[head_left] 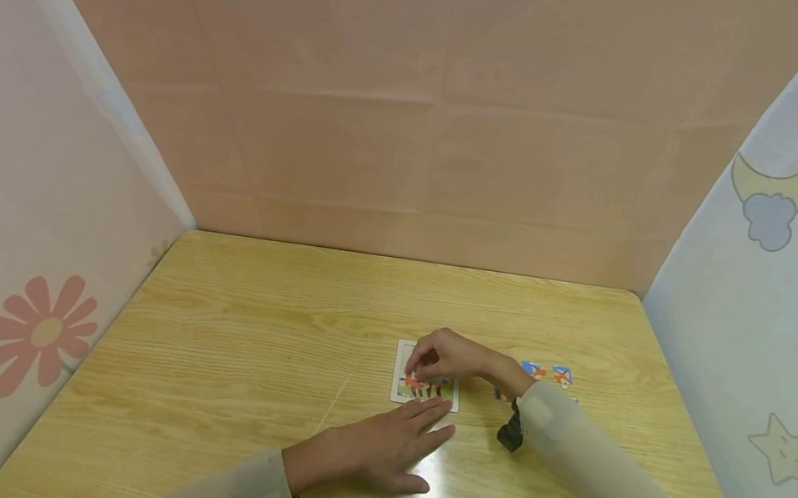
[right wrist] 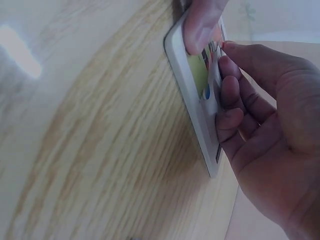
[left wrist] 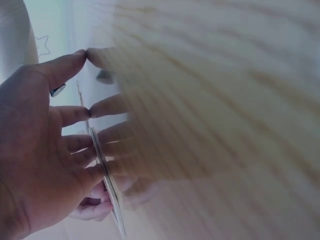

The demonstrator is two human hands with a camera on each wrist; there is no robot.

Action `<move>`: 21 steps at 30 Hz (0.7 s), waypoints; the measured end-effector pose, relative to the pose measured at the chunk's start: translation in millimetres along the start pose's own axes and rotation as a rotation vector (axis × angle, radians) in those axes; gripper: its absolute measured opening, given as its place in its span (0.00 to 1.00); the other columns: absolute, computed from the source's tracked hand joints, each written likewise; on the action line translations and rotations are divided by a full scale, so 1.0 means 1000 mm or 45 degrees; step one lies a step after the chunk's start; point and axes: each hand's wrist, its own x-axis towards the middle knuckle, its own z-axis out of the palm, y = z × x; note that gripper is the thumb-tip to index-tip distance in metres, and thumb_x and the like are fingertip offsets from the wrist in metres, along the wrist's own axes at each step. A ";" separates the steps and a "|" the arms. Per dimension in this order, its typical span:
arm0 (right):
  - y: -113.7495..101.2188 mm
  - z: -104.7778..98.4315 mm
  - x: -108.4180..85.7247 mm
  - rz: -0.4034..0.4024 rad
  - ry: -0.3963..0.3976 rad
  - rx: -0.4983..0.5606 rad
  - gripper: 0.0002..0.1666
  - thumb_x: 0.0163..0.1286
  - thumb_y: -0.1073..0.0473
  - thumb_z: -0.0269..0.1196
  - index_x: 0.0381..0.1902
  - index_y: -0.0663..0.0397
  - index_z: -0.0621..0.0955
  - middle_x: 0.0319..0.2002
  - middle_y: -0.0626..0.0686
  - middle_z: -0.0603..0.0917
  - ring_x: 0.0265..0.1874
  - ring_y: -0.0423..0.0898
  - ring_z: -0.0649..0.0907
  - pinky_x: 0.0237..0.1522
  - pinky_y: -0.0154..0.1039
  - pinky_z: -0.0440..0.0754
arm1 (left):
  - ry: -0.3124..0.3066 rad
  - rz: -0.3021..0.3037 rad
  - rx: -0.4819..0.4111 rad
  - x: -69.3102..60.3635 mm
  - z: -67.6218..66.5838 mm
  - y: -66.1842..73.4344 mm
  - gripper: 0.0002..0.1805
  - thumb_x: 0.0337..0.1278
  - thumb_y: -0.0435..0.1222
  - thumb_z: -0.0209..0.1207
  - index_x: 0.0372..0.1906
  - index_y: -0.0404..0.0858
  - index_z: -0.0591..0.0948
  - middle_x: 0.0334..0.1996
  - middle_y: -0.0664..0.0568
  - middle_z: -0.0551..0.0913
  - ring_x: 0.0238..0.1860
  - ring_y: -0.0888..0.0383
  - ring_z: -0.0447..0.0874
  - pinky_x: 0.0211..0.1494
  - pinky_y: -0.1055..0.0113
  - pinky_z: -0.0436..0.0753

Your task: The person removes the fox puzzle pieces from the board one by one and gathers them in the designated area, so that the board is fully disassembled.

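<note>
A small square picture puzzle with a white frame [head_left: 397, 371] lies on the wooden table. Its lower part shows orange, green and dark striped pieces. My left hand [head_left: 380, 448] is spread flat, its fingertips resting on the frame's near edge; in the left wrist view the fingers [left wrist: 77, 143] are straight. Over the puzzle, my right hand [head_left: 449, 355] has thumb and fingertips together, pinching a small reddish-orange puzzle piece [right wrist: 223, 45], mostly hidden by the fingers. The right wrist view shows its other fingers [right wrist: 230, 92] curled above the board [right wrist: 192, 110].
Several loose puzzle pieces [head_left: 562, 376], blue and orange, lie right of the board, partly behind the right forearm. A tan cloth wall [head_left: 426, 160] stands at the table's back edge, with printed cloth walls on the left and right [head_left: 759, 330].
</note>
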 end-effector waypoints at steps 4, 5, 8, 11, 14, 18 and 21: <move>0.002 0.000 0.001 -0.022 0.002 -0.008 0.08 0.72 0.72 0.67 0.46 0.63 0.89 0.36 0.52 0.89 0.30 0.36 0.83 0.33 0.31 0.85 | -0.007 0.002 0.011 0.000 -0.001 0.000 0.44 0.76 0.63 0.53 0.83 0.39 0.63 0.84 0.37 0.55 0.85 0.45 0.53 0.85 0.58 0.59; 0.002 0.000 0.001 -0.018 0.001 -0.008 0.09 0.72 0.72 0.67 0.46 0.62 0.89 0.36 0.52 0.89 0.30 0.36 0.82 0.33 0.31 0.84 | -0.011 0.001 0.009 0.000 -0.001 0.000 0.44 0.76 0.63 0.53 0.83 0.39 0.63 0.84 0.37 0.55 0.85 0.45 0.52 0.85 0.58 0.59; 0.003 0.001 0.002 0.002 0.001 0.009 0.08 0.72 0.72 0.67 0.46 0.61 0.89 0.35 0.52 0.88 0.29 0.36 0.82 0.32 0.31 0.84 | -0.018 0.000 -0.006 -0.001 -0.002 0.000 0.44 0.75 0.62 0.54 0.83 0.39 0.64 0.84 0.37 0.55 0.85 0.45 0.53 0.85 0.58 0.59; 0.002 0.002 0.003 0.032 0.004 0.024 0.07 0.71 0.70 0.69 0.45 0.60 0.88 0.35 0.51 0.88 0.29 0.37 0.82 0.32 0.31 0.84 | -0.022 -0.001 -0.002 -0.001 -0.003 0.000 0.44 0.75 0.62 0.54 0.83 0.39 0.64 0.84 0.37 0.55 0.85 0.45 0.53 0.85 0.59 0.59; 0.001 0.003 0.004 0.060 0.006 0.046 0.06 0.70 0.69 0.71 0.43 0.59 0.88 0.35 0.49 0.88 0.28 0.38 0.83 0.31 0.32 0.85 | -0.023 -0.002 0.006 -0.001 -0.004 0.000 0.44 0.75 0.62 0.54 0.83 0.40 0.63 0.84 0.37 0.55 0.85 0.45 0.52 0.85 0.60 0.59; 0.001 0.004 0.005 0.081 0.008 0.071 0.04 0.69 0.69 0.71 0.41 0.59 0.88 0.34 0.48 0.88 0.27 0.39 0.84 0.30 0.34 0.86 | -0.028 -0.006 -0.005 -0.001 -0.003 0.000 0.45 0.75 0.63 0.54 0.83 0.40 0.63 0.84 0.38 0.54 0.85 0.46 0.51 0.85 0.60 0.58; 0.002 0.005 0.007 0.083 0.011 0.054 0.06 0.70 0.70 0.71 0.43 0.60 0.88 0.34 0.47 0.88 0.29 0.39 0.85 0.33 0.35 0.87 | -0.025 -0.006 -0.009 -0.001 -0.004 0.000 0.45 0.75 0.63 0.54 0.83 0.40 0.63 0.84 0.38 0.54 0.85 0.46 0.51 0.85 0.60 0.58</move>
